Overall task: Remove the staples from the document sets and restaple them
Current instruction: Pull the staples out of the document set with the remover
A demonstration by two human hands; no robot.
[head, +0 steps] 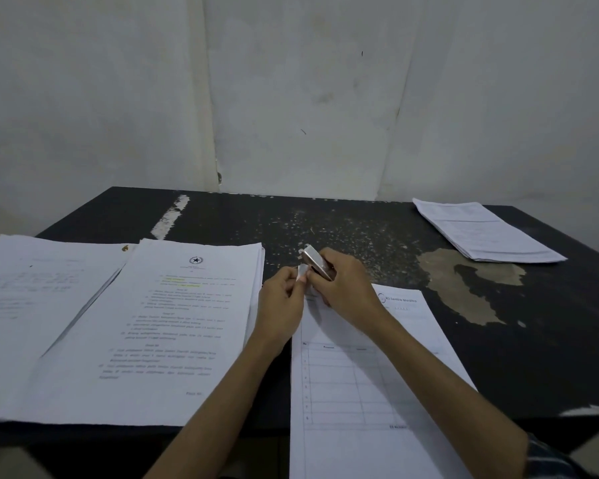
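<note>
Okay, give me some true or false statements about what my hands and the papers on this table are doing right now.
1. The right hand holds a silver stapler. True.
2. The left hand lies open and idle. False: it pinches the top corner of the form.
3. A paper stack lies at the far right of the table. True.
4. The table is white. False: it is black with worn patches.

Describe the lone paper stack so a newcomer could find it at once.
Start at the black table and go to its far right corner, beyond the worn brown patch. The paper stack lies there. It is the only one lying alone and slanted, apart from the stacks at the near left.
</note>
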